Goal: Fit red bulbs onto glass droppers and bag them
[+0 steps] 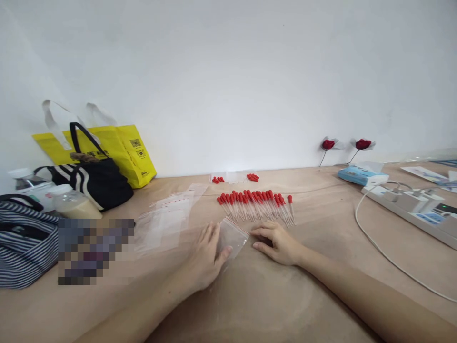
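Note:
A clear zip bag (233,237) lies flat in the middle of the table, its red-lined top turned to the far right. My left hand (207,255) rests palm down on its left side, fingers stretched out and thumb apart. Beside the bag's right corner, my right hand (276,242) is on the table with thumb and fingers apart and nothing visible between them. Just beyond both hands is a row of clear droppers (255,205) with red bulbs pointing away from me. More clear zip bags (167,216) overlap in a spread to the left.
By the wall lie bags with red-bulbed pieces (253,177). At left stand a yellow bag (143,162), a black bag (114,183), a bottle (76,202) and a striped bag (24,247). To the right are tissues (360,175), a power strip (433,219) and its cable (378,255).

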The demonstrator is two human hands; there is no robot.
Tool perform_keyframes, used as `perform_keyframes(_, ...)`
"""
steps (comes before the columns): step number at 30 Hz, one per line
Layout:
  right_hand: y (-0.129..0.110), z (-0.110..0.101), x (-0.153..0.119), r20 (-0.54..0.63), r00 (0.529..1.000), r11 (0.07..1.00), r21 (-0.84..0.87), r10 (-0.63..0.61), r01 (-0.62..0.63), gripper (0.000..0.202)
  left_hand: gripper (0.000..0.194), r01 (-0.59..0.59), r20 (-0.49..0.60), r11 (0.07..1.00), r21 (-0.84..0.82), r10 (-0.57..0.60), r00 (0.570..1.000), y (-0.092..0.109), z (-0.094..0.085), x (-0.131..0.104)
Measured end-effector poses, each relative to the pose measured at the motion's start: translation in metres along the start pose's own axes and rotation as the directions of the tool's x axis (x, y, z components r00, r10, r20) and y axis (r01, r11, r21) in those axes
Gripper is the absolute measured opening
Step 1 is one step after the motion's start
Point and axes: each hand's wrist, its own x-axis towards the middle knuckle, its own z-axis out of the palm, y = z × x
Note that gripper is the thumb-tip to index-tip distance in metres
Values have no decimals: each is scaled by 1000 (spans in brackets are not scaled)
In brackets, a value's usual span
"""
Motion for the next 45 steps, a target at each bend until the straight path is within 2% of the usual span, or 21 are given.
perform_keyframes(2, -2, 1, 2, 9, 1000, 1000, 1, -8, 8, 30, 67, -36, 88, 999, 28, 33, 996, 6, 10, -3)
perform_keyframes(4, -2, 0, 2, 29, 1000, 1000, 16, -7, 6, 32, 68, -78, 151, 997, 20, 75, 986, 14, 11, -6)
perform_keyframes(7, 0, -1, 2, 52, 999, 997, 75, 11, -15, 33, 69, -182, 246, 983, -34, 185, 951, 23, 2, -9)
perform_keyframes(9, 0, -4, 2, 43, 999, 992, 125, 6, -12, 33, 70, -271, 311, 958, -94, 287, 906, 24, -8, -7)
perform_keyframes(12, -1, -9, 1, 47, 995, 985, 153, -92, 84, 36, 74, -345, 347, 917, -199, 395, 851, 13, -19, 2)
perform_keyframes(15, -6, -12, -1, 127, 971, 978, 54, -205, 200, 41, 76, -382, 353, 886, -264, 457, 817, -5, -24, 11)
perform_keyframes(17, -9, -11, -2, 190, 951, 969, 16, -243, 245, 47, 78, -346, 361, 903, -254, 420, 832, -12, -25, 13)
perform_keyframes(20, -12, -8, -2, 241, 923, 954, 78, -301, 291, 52, 80, -266, 346, 941, -207, 325, 880, -10, -21, 11)
perform_keyframes(24, -17, -8, -1, 304, 888, 938, 136, -344, 318, 56, 80, -318, 302, 931, -180, 359, 883, 0, -12, 8)
perform_keyframes(29, -20, -13, 3, 408, 851, 941, 69, -329, 331, 59, 75, -271, 249, 947, -175, 309, 918, 1, -6, 9)
perform_keyframes(33, -17, -13, 8, 425, 838, 935, 63, -342, 349, 56, 69, -264, 216, 946, -186, 302, 929, -5, -7, 9)
perform_keyframes(37, -10, -13, 10, 436, 834, 939, 103, -338, 327, 57, 69, -327, 213, 917, -227, 374, 903, -13, -9, 12)
perform_keyframes(39, -7, -13, 10, 440, 839, 947, 133, -320, 292, 55, 68, -344, 215, 906, -245, 397, 892, -14, -9, 14)
perform_keyframes(41, -3, -14, 10, 417, 861, 955, 176, -292, 238, 52, 65, -330, 208, 909, -255, 385, 899, -14, -8, 15)
perform_keyframes(44, 3, -17, 17, 326, 914, 953, 255, -242, 162, 39, 61, -287, 184, 918, -274, 343, 921, -11, -6, 16)
perform_keyframes(45, 7, -18, 22, 277, 942, 962, 248, -187, 118, 32, 60, -275, 178, 919, -282, 332, 927, -11, -5, 16)
